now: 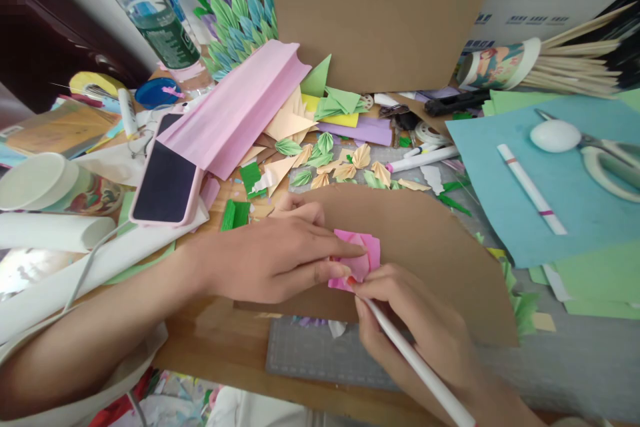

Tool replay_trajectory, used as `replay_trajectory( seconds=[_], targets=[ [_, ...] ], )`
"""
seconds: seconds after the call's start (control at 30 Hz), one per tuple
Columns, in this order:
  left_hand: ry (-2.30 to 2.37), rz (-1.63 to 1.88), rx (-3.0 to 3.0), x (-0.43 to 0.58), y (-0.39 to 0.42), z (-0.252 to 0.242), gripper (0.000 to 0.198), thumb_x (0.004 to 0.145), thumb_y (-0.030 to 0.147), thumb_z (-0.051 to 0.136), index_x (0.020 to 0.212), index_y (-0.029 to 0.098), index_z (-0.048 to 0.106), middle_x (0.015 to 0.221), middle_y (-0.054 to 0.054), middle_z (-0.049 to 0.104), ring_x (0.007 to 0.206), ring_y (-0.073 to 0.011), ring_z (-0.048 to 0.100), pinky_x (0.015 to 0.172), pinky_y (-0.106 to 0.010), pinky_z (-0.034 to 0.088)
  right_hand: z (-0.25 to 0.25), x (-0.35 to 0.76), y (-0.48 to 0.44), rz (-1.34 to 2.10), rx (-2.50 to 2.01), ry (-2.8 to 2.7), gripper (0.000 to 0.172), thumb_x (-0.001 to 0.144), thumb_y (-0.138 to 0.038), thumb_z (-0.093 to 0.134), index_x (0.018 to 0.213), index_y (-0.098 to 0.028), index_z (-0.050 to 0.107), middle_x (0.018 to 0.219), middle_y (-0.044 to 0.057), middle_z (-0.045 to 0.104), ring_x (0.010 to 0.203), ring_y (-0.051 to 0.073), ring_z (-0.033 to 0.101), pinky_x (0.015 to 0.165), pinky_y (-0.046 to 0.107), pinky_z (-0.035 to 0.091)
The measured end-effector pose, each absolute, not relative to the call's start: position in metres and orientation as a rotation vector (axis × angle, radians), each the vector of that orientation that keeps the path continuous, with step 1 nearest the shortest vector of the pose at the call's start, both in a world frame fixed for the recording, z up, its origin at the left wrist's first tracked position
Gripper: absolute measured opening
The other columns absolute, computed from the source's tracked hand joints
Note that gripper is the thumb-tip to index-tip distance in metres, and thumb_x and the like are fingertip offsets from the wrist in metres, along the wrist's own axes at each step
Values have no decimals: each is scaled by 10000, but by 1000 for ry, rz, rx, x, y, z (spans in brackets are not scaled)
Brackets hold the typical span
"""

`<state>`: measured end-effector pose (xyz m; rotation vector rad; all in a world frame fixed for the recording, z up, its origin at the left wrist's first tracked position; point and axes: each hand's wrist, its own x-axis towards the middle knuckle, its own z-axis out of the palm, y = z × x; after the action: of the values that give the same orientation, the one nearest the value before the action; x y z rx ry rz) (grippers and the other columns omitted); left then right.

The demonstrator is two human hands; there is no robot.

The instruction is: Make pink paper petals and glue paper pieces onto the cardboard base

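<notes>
A small piece of bright pink paper (pixel 374 243) lies on a brown cardboard sheet (pixel 430 227) with a curved edge. My left hand (pixel 280 257) holds the pink paper down, its index finger and thumb pressed on it and the other fingers curled behind. In my right hand (pixel 415 310) is a long white marker (pixel 410 353), gripped like a pencil. The marker's tip meets the lower edge of the pink paper close to my left thumb, and my right fingers partly hide it. Something red shows beside that tip.
Folded paper leaves (pixel 345 163) lie behind the cardboard. A phone (pixel 167 173) and pink paper sheet (pixel 240 113) are left; blue paper (pixel 500 167) with scissors (pixel 610 160) and another marker (pixel 533 190) is right. An upright cardboard panel (pixel 385 13) and a bottle (pixel 155 20) stand behind.
</notes>
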<state>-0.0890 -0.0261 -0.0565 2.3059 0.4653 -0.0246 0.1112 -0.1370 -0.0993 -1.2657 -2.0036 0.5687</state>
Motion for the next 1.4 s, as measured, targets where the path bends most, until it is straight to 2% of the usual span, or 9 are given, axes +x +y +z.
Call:
replay_trajectory(
  seconds=[0.2,0.5,0.7,0.83,0.97,1.07,1.2,1.3,1.4],
  targets=[
    [449,11,2281,-87,-25,-55,328,1031,301,367,1184,189,636,1057,-61,712,942,-218,518,899,-356,394,-101,115,-142,649,-1219,-2024,218,832,-16,497,902,-222,513,748,1,599,701,134,585,648,262,495],
    [461,5,2288,-87,-25,-56,326,1032,302,372,1185,179,633,1039,-55,702,938,-211,504,898,-350,391,-106,123,-151,824,-1241,-1940,206,840,-34,492,870,-237,503,757,-1,577,703,141,588,640,280,498],
    [478,-16,2299,-89,-27,-56,363,1027,297,384,1329,193,555,1061,-56,703,940,-219,499,884,-357,387,-93,134,-147,954,-1217,-1871,201,850,-51,516,874,-250,519,697,-22,552,603,120,555,570,242,491],
    [463,13,2268,-91,-30,-58,350,1024,282,392,1306,175,570,1117,-66,695,994,-217,499,928,-358,370,-90,152,-145,811,-1359,-1752,149,922,-161,507,1001,-263,580,797,-9,647,583,104,599,493,188,486],
    [464,59,2258,-92,-31,-59,365,1020,285,400,1329,171,557,1081,-76,695,992,-220,507,947,-372,357,-94,160,-132,584,-1368,-1968,169,954,-197,494,1055,-283,599,943,-6,701,832,133,683,727,220,549],
    [452,103,2209,-93,-32,-58,360,1018,273,402,1334,186,551,1067,-70,697,1001,-216,521,965,-365,358,-97,154,-120,524,-1219,-2195,206,893,-177,590,1082,-254,559,1121,58,658,1059,201,639,864,307,534],
    [639,329,2068,-94,-42,-58,287,1022,269,368,1126,165,614,1048,-72,678,982,-192,572,917,-328,410,-97,141,-114,546,-1154,-2340,250,854,-136,604,1076,-224,527,1074,70,635,1019,240,609,837,378,521],
    [1070,422,1850,-92,-57,-61,387,1027,389,306,848,167,568,772,-30,619,755,-167,593,769,-317,459,-97,138,-115,596,-1177,-2326,232,859,-106,587,1046,-224,519,1020,50,630,977,232,584,810,378,505],
    [1230,371,1561,-85,-68,-64,416,1000,499,316,800,184,500,671,6,590,617,-156,612,671,-319,503,-94,137,-117,633,-1200,-2296,224,861,-101,594,1027,-230,519,1013,39,621,985,219,568,821,360,497]
  ],
)
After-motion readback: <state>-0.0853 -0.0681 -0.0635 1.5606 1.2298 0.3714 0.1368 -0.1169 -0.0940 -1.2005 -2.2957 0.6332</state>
